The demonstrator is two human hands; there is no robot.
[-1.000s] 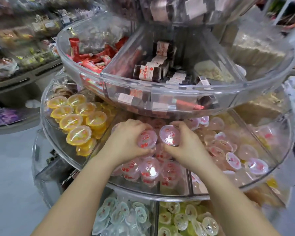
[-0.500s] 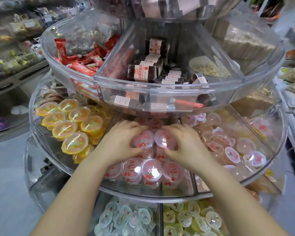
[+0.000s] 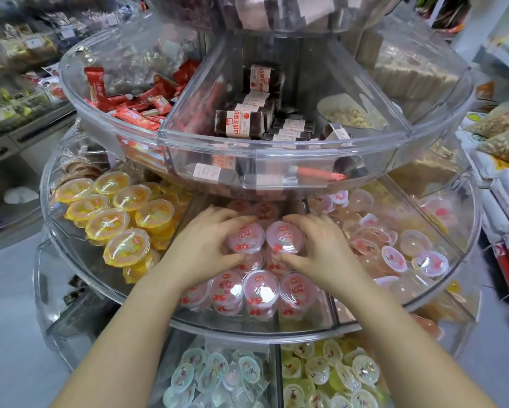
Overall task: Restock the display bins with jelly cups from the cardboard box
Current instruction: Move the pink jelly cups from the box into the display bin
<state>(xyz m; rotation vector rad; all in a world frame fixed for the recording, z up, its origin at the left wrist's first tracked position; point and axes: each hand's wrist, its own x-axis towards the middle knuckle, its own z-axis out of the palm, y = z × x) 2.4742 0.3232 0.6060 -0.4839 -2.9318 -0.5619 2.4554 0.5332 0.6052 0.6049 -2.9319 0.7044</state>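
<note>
Two pink jelly cups, one per hand, sit side by side on top of the pile in the middle compartment of the clear middle-tier bin (image 3: 276,328). Left hand (image 3: 206,254) is curled round the left cup (image 3: 245,237), fingers over its far edge, thumb at the near side. Right hand (image 3: 321,251) grips the right cup (image 3: 284,237) the same way. Both cups are upright, lids up, touching each other.

Change: a second ago both cups were held up clear of the pile; now they're down on it and the hands have spread flatter over them. Read as: placing step nearly done, release not yet made. Cups below look stacked in layers, so these two could slide if let go unevenly.

A row of pink cups (image 3: 259,290) lines the near rim just in front of the hands. Compartment looks fairly full near the front; the back, under the upper tier, is shaded and hard to judge.

The cardboard box is not in view.

Surroundings: yellow jelly cups (image 3: 120,213) fill the compartment to the left, loose pale pink cups (image 3: 394,248) the one to the right. The upper-tier bin (image 3: 276,148) holds red sachets (image 3: 132,110) and dark wrapped bars (image 3: 247,122). The bottom tier has white-lidded cups (image 3: 218,375) and green-yellow ones (image 3: 335,375). Store shelves with bagged snacks sit at both sides, grey floor below.
</note>
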